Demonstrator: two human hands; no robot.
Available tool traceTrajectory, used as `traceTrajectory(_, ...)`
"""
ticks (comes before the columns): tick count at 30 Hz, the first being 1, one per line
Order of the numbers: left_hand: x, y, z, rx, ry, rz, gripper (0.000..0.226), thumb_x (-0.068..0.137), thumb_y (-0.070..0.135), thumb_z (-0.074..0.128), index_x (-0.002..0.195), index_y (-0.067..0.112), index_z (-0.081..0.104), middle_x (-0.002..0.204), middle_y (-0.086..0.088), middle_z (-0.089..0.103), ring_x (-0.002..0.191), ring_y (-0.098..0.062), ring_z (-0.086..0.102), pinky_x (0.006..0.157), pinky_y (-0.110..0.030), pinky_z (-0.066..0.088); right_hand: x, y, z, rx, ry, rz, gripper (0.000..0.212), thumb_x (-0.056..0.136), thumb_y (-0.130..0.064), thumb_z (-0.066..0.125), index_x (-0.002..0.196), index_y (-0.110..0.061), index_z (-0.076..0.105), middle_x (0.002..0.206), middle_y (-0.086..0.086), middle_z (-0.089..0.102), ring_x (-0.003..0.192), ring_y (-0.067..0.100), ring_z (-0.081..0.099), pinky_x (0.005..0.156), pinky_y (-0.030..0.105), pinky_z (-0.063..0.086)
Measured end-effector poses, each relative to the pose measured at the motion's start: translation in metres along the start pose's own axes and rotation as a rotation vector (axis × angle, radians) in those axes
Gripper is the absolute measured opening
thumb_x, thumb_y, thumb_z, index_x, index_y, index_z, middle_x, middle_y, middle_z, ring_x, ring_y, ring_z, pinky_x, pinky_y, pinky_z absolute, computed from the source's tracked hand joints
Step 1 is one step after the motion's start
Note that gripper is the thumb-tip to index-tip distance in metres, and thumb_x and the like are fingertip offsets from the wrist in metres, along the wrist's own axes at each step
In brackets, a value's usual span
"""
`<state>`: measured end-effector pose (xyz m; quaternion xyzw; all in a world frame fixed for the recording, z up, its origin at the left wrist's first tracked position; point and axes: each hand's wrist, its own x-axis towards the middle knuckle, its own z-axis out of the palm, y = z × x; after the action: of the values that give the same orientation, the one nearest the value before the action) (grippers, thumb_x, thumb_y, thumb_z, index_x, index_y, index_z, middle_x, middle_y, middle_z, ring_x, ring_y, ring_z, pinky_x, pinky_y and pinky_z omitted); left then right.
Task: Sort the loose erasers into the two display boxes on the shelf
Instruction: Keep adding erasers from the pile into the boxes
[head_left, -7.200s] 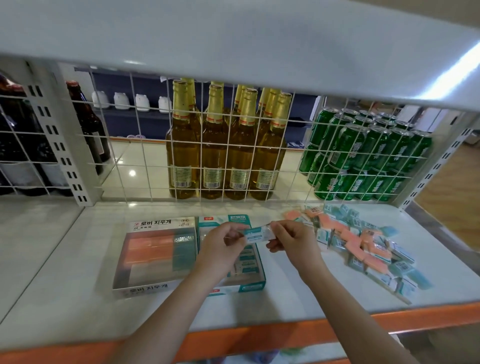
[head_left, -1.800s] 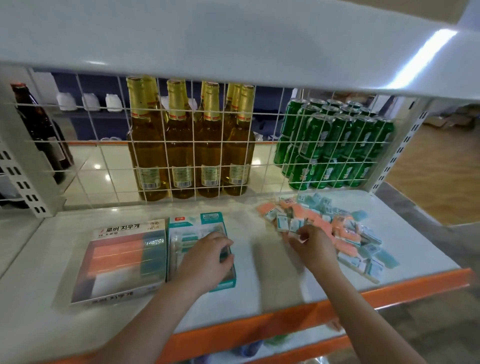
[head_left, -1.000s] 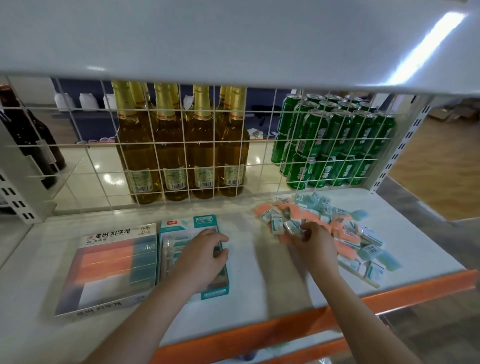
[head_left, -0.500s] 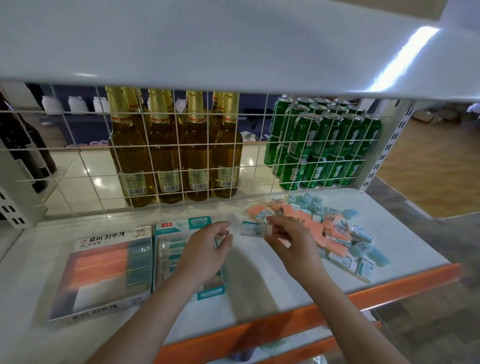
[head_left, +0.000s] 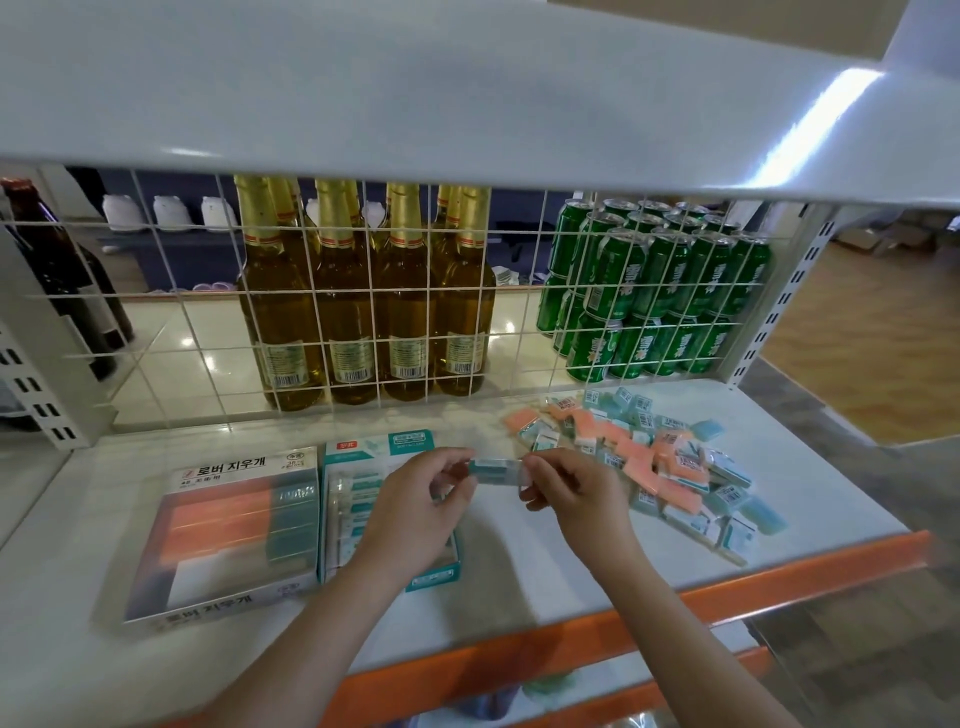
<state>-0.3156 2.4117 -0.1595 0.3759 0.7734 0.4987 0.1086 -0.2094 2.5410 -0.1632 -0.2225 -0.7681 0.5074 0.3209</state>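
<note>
With small teal-sleeved eraser (head_left: 496, 466) pinched end to end between left hand (head_left: 421, 512) and right hand (head_left: 569, 493), best lowered flat into teal-edged cardboard display box (head_left: 410, 574) beneath left grip.

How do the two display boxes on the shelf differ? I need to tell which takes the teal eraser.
The left box is wider, white-edged with bold black lettering, and shows pink and teal blocks. The right box is narrower, teal-edged, holds teal-and-white erasers, and lies partly under the left hand. Both lie flat, side by side, on the white shelf.
</note>
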Motion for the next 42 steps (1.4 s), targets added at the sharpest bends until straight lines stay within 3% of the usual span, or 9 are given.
traceTrajectory(7,-0.004,-0.001,0.001,-0.074,0.016,-0.043,0.020,0.088,0.011,0.059,0.099,0.028,0.059,0.083,0.012,0.059,0.076,0.001,0.055,0.069,-0.003,0.044,-0.005,-0.003,0.004,0.084,-0.015,0.118,0.020,0.091,-0.006,0.054,0.077,-0.017,0.064,0.047,-0.002,0.059,0.044,0.012,0.057,0.048,0.021,0.051)
traceTrajectory(11,-0.005,-0.003,-0.001,-0.112,0.031,-0.076,0.020,0.088,0.013,0.059,0.096,0.032,0.058,0.084,0.012,0.060,0.080,-0.002,0.056,0.067,-0.007,0.047,-0.007,-0.001,0.006,0.150,-0.054,0.163,0.012,0.089,0.000,0.054,0.091,-0.008,0.062,0.059,-0.002,0.065,0.052,0.010,0.061,0.056,0.021,0.054)
traceTrajectory(15,-0.007,-0.006,-0.003,-0.117,0.042,-0.108,0.019,0.090,0.014,0.058,0.097,0.032,0.057,0.089,0.014,0.059,0.084,0.000,0.057,0.061,-0.005,0.044,-0.009,-0.001,0.008,0.160,-0.104,0.164,0.024,0.086,0.006,0.057,0.094,-0.016,0.062,0.070,0.001,0.067,0.063,0.012,0.065,0.067,0.024,0.056)
traceTrajectory(22,-0.007,-0.005,-0.004,-0.136,0.058,-0.149,0.020,0.089,0.013,0.057,0.095,0.033,0.056,0.090,0.016,0.058,0.088,-0.004,0.059,0.058,-0.006,0.043,-0.011,-0.002,0.010,0.140,-0.134,0.156,0.036,0.082,0.010,0.058,0.093,-0.024,0.061,0.073,0.000,0.066,0.070,0.014,0.064,0.071,0.025,0.055)
traceTrajectory(28,-0.007,-0.005,-0.006,-0.184,0.065,-0.165,0.024,0.087,0.010,0.060,0.090,0.033,0.057,0.088,0.013,0.060,0.087,-0.005,0.058,0.066,-0.011,0.043,-0.011,-0.001,0.012,0.144,-0.125,0.162,0.036,0.082,0.010,0.059,0.092,-0.024,0.061,0.072,0.000,0.065,0.071,0.019,0.064,0.075,0.034,0.054)
traceTrajectory(37,-0.007,-0.006,-0.010,-0.213,0.097,-0.182,0.022,0.086,0.009,0.062,0.087,0.031,0.058,0.087,0.011,0.061,0.085,-0.001,0.058,0.074,-0.020,0.052,-0.013,-0.003,0.014,0.161,-0.153,0.188,0.021,0.081,0.005,0.063,0.083,-0.016,0.063,0.069,-0.003,0.066,0.060,0.007,0.059,0.063,0.019,0.052)
traceTrajectory(42,-0.007,-0.005,-0.011,-0.224,0.085,-0.200,0.024,0.086,0.011,0.062,0.085,0.034,0.057,0.089,0.011,0.062,0.085,-0.002,0.058,0.072,-0.022,0.054,-0.014,-0.006,0.016,0.130,-0.302,0.216,0.028,0.084,0.003,0.059,0.100,-0.020,0.060,0.074,0.002,0.059,0.058,0.004,0.056,0.064,0.020,0.049)
